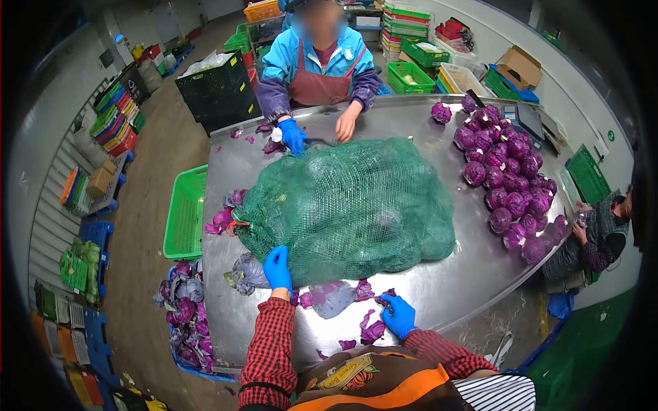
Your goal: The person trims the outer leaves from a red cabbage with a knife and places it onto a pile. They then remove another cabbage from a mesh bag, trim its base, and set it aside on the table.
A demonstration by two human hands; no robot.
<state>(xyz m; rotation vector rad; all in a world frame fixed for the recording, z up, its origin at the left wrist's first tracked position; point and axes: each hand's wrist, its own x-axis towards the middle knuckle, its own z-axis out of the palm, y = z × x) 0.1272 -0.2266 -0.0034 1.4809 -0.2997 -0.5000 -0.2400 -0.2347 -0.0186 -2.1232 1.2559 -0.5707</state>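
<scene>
A large green net sack [356, 205], bulging with round heads, lies on the steel table in front of me. My left hand [277, 268], in a blue glove, is at the sack's near left edge, its fingers drawn together on the mesh. In my right hand [399, 316], also gloved in blue, is a dark purple cabbage leaf scrap [386, 296], partly hidden by the curled fingers. Between my hands lies a broad cabbage leaf [332, 299], and purple leaf scraps [371, 331] are next to my right hand. Another leaf [248, 271] rests left of my left hand.
Across the steel table [439, 301] stands a co-worker [322, 68], hands at the sack's far edge. Purple cabbages [507, 171] are piled at right, near a second person [596, 236]. At left are a green crate [185, 216] and a leaf-filled bin [188, 315].
</scene>
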